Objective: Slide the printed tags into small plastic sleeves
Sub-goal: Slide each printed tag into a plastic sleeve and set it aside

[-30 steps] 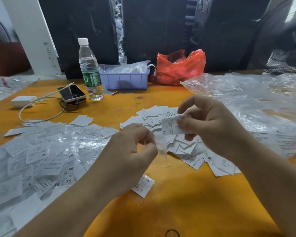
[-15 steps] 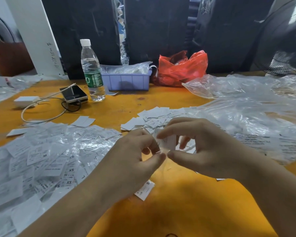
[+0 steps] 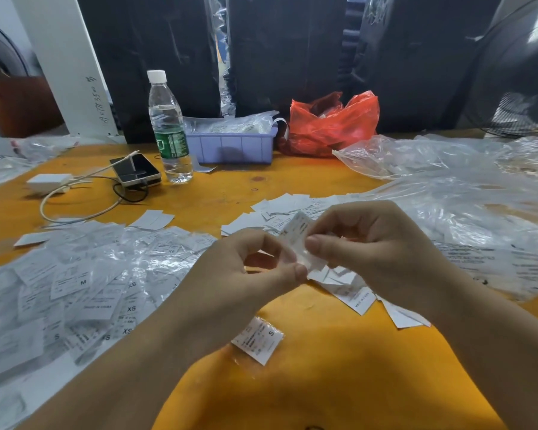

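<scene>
At nine o'clock on the orange table [image 3: 339, 383] we see a wide heap of sleeved tags [image 3: 75, 283], white slips in clear plastic with size letters such as M, XS and S showing. Up at ten o'clock lie a white charger [image 3: 48, 182] with its looping cable [image 3: 75, 209], a phone [image 3: 135, 173] and, just beside it, an upright water bottle [image 3: 168, 128] with a green label. At twelve o'clock, along the far edge, a lilac bin [image 3: 230, 147] holds crumpled clear plastic, and a red plastic bag [image 3: 333, 125] slumps just to its right. In the middle our left hand [image 3: 243, 274] has thumb and forefinger curled together, pinching the lower end of a small plastic sleeve [image 3: 302, 259] — the film is blurred, so we cannot tell how far the sleeve reaches. One sleeved tag marked S [image 3: 258, 339] lies on the table at six o'clock, under the left wrist. Our right hand [image 3: 370, 249] meets the left, thumb and fingers curled round a printed tag [image 3: 297, 231] held tilted above the table, its lower end at the sleeve. Behind and beneath both hands spreads a pile of loose tags [image 3: 292, 209] — bare white slips. At three o'clock crumpled clear plastic bags [image 3: 448, 193] cover the table's right side.
</scene>
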